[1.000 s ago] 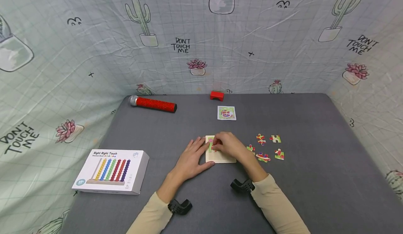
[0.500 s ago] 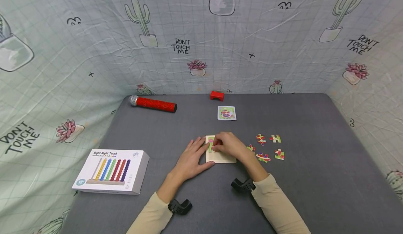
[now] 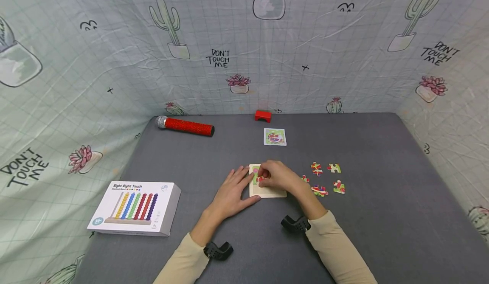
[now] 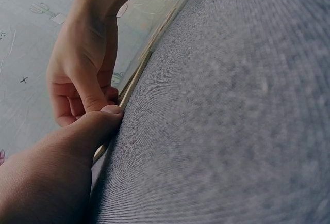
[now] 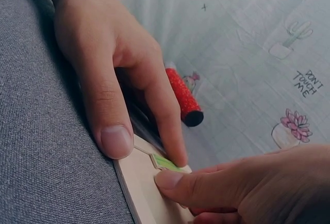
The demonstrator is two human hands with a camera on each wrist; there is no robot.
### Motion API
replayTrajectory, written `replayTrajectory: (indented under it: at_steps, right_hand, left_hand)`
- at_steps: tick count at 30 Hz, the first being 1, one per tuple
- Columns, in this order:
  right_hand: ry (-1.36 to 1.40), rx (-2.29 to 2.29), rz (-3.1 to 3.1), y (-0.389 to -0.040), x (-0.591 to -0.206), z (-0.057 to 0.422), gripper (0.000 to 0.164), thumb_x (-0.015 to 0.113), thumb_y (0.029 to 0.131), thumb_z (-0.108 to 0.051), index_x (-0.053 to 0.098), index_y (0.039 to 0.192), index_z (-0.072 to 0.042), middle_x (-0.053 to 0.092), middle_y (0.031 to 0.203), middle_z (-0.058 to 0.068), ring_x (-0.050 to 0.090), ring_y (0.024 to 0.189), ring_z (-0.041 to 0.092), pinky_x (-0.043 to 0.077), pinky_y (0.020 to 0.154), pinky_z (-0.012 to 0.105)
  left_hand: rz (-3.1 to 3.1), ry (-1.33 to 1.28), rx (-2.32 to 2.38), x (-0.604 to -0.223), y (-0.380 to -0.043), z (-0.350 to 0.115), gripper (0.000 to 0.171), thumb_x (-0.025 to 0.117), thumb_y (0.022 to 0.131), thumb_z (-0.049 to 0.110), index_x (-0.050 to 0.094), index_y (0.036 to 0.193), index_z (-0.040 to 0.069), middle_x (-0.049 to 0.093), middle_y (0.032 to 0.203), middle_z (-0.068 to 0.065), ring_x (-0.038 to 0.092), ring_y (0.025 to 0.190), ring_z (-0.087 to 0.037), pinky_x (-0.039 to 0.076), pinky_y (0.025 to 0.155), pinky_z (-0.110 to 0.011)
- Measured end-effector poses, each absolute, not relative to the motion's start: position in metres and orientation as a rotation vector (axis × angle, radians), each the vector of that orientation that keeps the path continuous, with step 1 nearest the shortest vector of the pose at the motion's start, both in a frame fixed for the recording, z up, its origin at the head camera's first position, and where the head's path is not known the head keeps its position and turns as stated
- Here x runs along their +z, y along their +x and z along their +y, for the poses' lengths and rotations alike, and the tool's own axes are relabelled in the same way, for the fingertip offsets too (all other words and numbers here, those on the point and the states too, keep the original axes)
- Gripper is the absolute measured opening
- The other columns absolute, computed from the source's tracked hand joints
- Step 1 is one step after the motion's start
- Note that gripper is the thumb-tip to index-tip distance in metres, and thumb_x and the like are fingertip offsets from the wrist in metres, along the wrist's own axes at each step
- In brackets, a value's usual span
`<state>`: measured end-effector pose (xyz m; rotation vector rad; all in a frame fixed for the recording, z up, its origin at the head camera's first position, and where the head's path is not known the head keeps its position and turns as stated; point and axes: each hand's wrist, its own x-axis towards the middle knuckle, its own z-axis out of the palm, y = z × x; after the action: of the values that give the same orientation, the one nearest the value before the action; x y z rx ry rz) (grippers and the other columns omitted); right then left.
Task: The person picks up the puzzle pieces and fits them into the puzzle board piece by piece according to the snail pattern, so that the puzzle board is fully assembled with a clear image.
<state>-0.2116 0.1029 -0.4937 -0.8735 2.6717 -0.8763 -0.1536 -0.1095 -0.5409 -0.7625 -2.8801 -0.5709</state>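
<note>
A small pale wooden puzzle board (image 3: 273,193) lies flat on the grey table. My left hand (image 3: 230,195) rests on its left edge with fingers spread and fairly straight, the thumb at the near corner. My right hand (image 3: 280,176) is over the board with curled fingers, thumb and forefinger at a red puzzle piece (image 3: 261,179) near the board's upper left. In the right wrist view a green piece (image 5: 167,162) sits in the board's recess beside the right thumb (image 5: 170,180). The right hand hides much of the recess.
Several loose puzzle pieces, one a red and green corner piece (image 3: 338,187), lie right of the board. Behind it are a picture card (image 3: 275,137) and a red arch block (image 3: 263,116). A red microphone (image 3: 187,126) lies back left; a white bead-toy box (image 3: 133,207) stands left.
The right thumb and forefinger have shifted slightly and parted a little, so more of the red piece shows between them. The left hand and the board have stayed put.
</note>
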Motion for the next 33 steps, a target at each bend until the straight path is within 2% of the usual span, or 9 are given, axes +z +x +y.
replayTrajectory:
  at_steps: [33]
  right_hand:
    - [-0.866, -0.876, 2.676, -0.2132, -0.4948, 0.1024, 0.020, 0.083, 0.081, -0.018, 0.071, 0.095, -0.008, 0.059, 0.080, 0.003, 0.049, 0.070, 0.009, 0.041, 0.061, 0.022]
  left_hand:
    - [-2.930, -0.743, -0.554, -0.5394, -0.1540, -0.1079, 0.078, 0.061, 0.091, 0.062, 0.045, 0.152, 0.015, 0.037, 0.162, -0.008, 0.030, 0.153, -0.025, 0.021, 0.128, -0.046]
